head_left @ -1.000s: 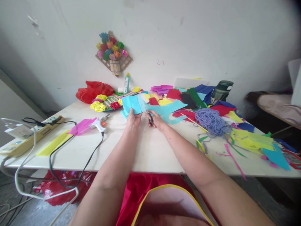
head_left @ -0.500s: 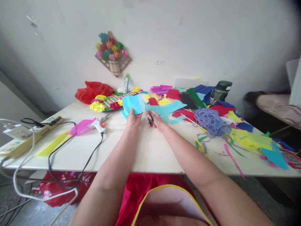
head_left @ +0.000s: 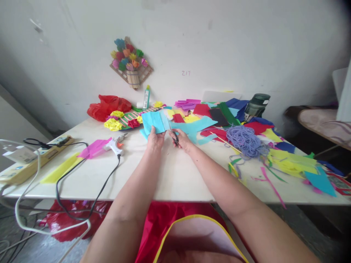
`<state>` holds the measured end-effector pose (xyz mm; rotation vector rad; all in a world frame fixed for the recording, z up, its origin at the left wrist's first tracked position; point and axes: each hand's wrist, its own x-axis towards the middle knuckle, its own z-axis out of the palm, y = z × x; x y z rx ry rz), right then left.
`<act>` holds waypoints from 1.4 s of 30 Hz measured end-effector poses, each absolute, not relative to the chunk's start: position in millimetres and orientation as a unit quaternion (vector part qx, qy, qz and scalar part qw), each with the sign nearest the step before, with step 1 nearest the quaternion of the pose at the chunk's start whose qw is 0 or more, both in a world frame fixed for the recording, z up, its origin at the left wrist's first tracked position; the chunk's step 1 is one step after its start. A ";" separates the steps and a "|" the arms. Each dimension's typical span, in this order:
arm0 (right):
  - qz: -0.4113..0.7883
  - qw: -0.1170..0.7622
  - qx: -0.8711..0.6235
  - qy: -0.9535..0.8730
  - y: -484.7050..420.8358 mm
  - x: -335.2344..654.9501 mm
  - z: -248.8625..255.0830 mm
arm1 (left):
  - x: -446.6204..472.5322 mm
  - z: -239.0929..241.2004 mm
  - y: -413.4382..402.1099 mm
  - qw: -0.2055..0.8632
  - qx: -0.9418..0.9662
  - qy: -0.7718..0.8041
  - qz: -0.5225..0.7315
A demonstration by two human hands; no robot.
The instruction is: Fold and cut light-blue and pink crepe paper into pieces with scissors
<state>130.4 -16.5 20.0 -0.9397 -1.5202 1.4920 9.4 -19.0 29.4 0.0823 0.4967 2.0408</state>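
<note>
My left hand [head_left: 155, 138] pinches the lower edge of a folded light blue paper sheet [head_left: 154, 122] and holds it up over the white table [head_left: 170, 175]. My right hand [head_left: 181, 139] grips small scissors [head_left: 173, 135]. Their blades point up along the right edge of the blue sheet. Both hands are close together near the table's middle.
A glue gun [head_left: 115, 144] with a black cord, a pink paper piece [head_left: 94, 148] and a power strip [head_left: 30, 160] lie at the left. Purple yarn [head_left: 245, 140], many coloured paper scraps and a dark green jar [head_left: 257, 105] cover the right. A red bag [head_left: 108, 105] and glue bottle [head_left: 147, 98] stand at the back.
Almost nothing differs; the hands keep their hold on the blue paper and scissors, with only a slight shift of the view.
</note>
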 end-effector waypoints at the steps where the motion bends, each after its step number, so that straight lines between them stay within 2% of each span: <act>1: 0.588 0.399 -0.370 -0.598 -16.7 130.1 20.3 | 9.2 29.1 -18.7 0.497 0.034 0.205 0.843; 18: 0.600 0.395 -0.372 -0.588 -19.1 129.9 24.4 | 7.4 27.0 -15.7 0.490 0.041 0.213 0.845; 42: 0.570 0.438 -0.370 -0.589 -12.6 124.6 17.6 | 6.2 26.6 -14.0 0.489 0.032 0.224 0.842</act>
